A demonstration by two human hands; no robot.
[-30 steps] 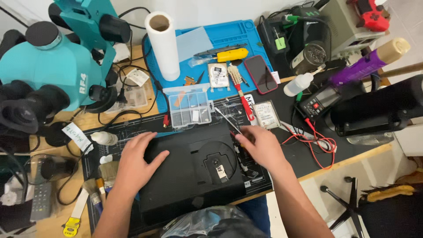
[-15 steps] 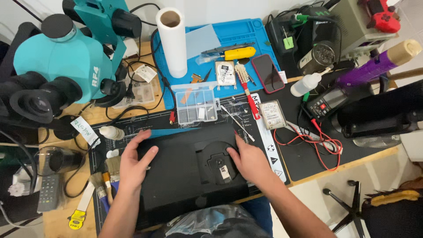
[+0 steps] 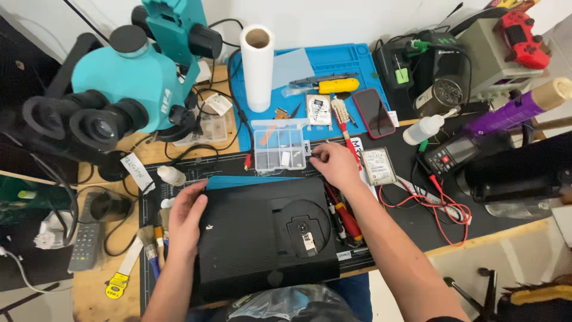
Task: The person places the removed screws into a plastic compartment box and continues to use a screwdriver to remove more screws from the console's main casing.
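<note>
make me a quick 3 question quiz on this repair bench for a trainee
1. True or false: the left hand rests on the left edge of the black console.
2. The right hand has its fingertips right next to which item? A) white paper roll B) clear compartment box C) red game controller
3. What colour is the microscope at the left of the bench?

Key: 1 true; 2 B; 3 teal.
</note>
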